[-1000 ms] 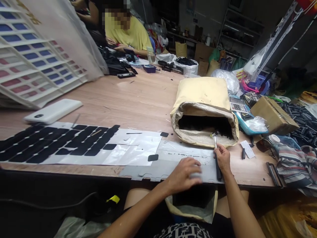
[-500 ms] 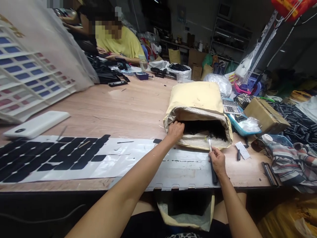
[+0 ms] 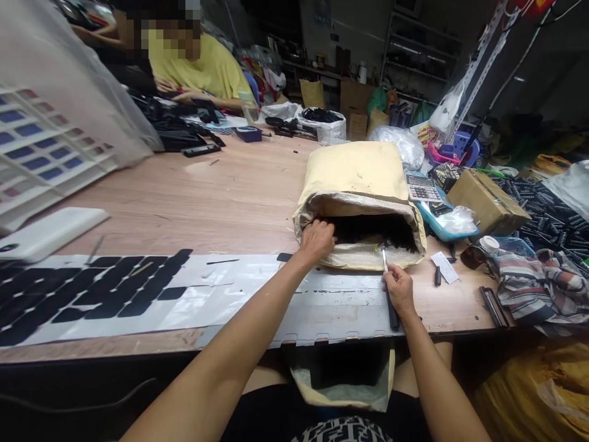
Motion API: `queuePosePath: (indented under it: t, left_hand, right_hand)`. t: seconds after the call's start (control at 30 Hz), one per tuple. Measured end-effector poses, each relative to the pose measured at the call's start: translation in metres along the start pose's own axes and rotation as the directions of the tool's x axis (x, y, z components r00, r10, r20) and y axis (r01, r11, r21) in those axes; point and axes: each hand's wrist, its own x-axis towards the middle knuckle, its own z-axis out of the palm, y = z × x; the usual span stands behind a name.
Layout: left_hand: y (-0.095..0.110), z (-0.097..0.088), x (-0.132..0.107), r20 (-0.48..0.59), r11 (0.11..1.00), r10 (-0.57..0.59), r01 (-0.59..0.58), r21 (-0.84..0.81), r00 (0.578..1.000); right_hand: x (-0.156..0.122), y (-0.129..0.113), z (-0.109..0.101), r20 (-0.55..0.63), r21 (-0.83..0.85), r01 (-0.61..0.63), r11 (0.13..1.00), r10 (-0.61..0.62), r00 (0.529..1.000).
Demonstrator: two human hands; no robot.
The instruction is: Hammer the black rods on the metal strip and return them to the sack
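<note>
Left hand at sack mouth, can't tell if gripping | right hand grasping black-handled tool | imo best kept clear of the other hand

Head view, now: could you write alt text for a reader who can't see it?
A person's left hand is at the open mouth of a yellow sack on a table; the right hand holds a dark-handled tool. Black pieces lie on a white sheet at left.
</note>
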Motion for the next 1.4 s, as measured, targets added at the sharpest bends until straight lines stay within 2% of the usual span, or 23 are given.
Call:
queuePosePath:
  t: [0.07, 0.13, 0.2, 0.27, 0.4, 0.5, 0.67, 0.87, 0.97, 1.1, 1.23, 1.4]
  left_hand:
    - [0.009, -0.011, -0.015, -0.089, 0.99, 0.066, -0.076, -0.119, 0.994]
    - [0.021, -0.016, -0.035, -0.114, 0.944, 0.193, -0.216, -0.251, 0.975]
    - [0.033, -0.01, -0.057, -0.081, 0.868, 0.323, -0.329, -0.373, 0.943]
    - [0.042, 0.004, -0.075, -0.038, 0.818, 0.38, -0.355, -0.452, 0.924]
    - [0.049, 0.038, -0.087, 0.02, 0.834, 0.289, -0.242, -0.496, 0.957]
    - [0.048, 0.049, -0.084, 0.035, 0.829, 0.234, -0.181, -0.53, 0.972]
    - [0.047, 0.047, -0.08, 0.048, 0.802, 0.207, -0.141, -0.581, 0.977]
    - [0.046, 0.047, -0.079, 0.061, 0.777, 0.188, -0.111, -0.619, 0.98]
    - [0.045, 0.048, -0.078, 0.056, 0.761, 0.192, -0.113, -0.639, 0.98]
    - [0.044, 0.049, -0.076, 0.043, 0.75, 0.2, -0.125, -0.65, 0.979]
    - [0.044, 0.051, -0.075, 0.037, 0.748, 0.191, -0.121, -0.652, 0.981]
    - [0.044, 0.053, -0.075, 0.032, 0.737, 0.197, -0.127, -0.664, 0.98]
  right_hand:
    - [0.001, 0.003, 0.001, -0.009, 0.0, 0.002, 1.0, -0.002, 1.0]
    - [0.002, 0.006, 0.001, -0.01, -0.008, 0.009, 1.0, -0.009, 1.0]
    - [0.002, 0.006, 0.001, -0.003, -0.017, 0.012, 1.0, -0.012, 1.0]
    - [0.001, 0.004, 0.0, 0.001, -0.025, 0.004, 1.0, -0.004, 1.0]
    - [0.001, 0.001, 0.001, -0.006, -0.022, -0.014, 1.0, 0.013, 1.0]
    - [0.004, -0.002, 0.001, -0.009, 0.0, -0.023, 1.0, 0.023, 1.0]
    - [-0.003, -0.018, -0.01, 0.074, 0.029, -0.056, 0.998, 0.054, 0.996]
    - [-0.045, -0.03, -0.028, 0.163, -0.057, 0.016, 0.998, -0.007, 0.987]
    - [-0.062, -0.029, -0.027, 0.168, -0.112, 0.055, 0.992, -0.035, 0.985]
    - [-0.071, -0.024, -0.023, 0.147, -0.15, 0.111, 0.982, -0.089, 0.985]
    - [-0.071, -0.02, -0.022, 0.171, -0.169, 0.089, 0.982, -0.059, 0.983]
    - [-0.072, -0.023, -0.017, 0.161, -0.103, 0.065, 0.993, -0.048, 0.986]
